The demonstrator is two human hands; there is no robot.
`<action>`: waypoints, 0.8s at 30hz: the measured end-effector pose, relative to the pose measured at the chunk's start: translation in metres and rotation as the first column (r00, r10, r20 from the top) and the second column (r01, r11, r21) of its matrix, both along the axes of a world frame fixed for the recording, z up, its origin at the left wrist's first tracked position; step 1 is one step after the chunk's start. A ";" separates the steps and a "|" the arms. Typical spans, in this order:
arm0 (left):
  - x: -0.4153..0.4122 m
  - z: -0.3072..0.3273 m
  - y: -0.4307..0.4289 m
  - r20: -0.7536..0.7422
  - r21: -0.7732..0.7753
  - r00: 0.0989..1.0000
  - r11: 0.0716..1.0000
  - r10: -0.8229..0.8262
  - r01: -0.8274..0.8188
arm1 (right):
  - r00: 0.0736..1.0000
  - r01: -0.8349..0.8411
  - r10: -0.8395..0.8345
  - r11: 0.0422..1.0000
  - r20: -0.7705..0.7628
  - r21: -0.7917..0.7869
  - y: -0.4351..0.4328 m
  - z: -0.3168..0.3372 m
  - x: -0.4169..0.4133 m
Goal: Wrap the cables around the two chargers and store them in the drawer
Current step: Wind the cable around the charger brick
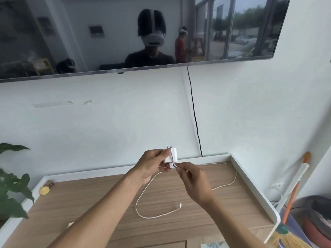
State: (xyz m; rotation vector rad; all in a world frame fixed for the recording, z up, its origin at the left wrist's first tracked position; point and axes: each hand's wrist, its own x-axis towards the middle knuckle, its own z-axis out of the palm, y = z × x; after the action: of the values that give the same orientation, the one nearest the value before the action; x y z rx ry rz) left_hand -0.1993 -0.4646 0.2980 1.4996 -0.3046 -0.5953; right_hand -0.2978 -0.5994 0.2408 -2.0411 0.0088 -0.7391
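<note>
Wooden cabinet top [89,203] lies below both hands, and the white cable [136,204] loops loosely across it, under them and off to their right. Right hand [195,183] pinches the cable in its fingertips just beside the charger [172,155]. Left hand [152,165] grips that white charger, prongs up, with one strand of cable crossing its face. Beyond hangs a dark television [125,33].
</note>
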 end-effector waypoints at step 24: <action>-0.016 -0.014 0.014 0.300 0.525 0.880 0.833 -0.370 0.171 | 0.755 -0.241 0.087 0.958 -0.650 -0.153 -0.038 0.059 0.031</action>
State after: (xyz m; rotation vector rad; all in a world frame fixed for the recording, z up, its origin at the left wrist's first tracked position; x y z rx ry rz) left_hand -0.2156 -0.4510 0.2835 2.0922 -0.7380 -0.6261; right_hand -0.2669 -0.6374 0.3002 -2.3895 0.1381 0.1088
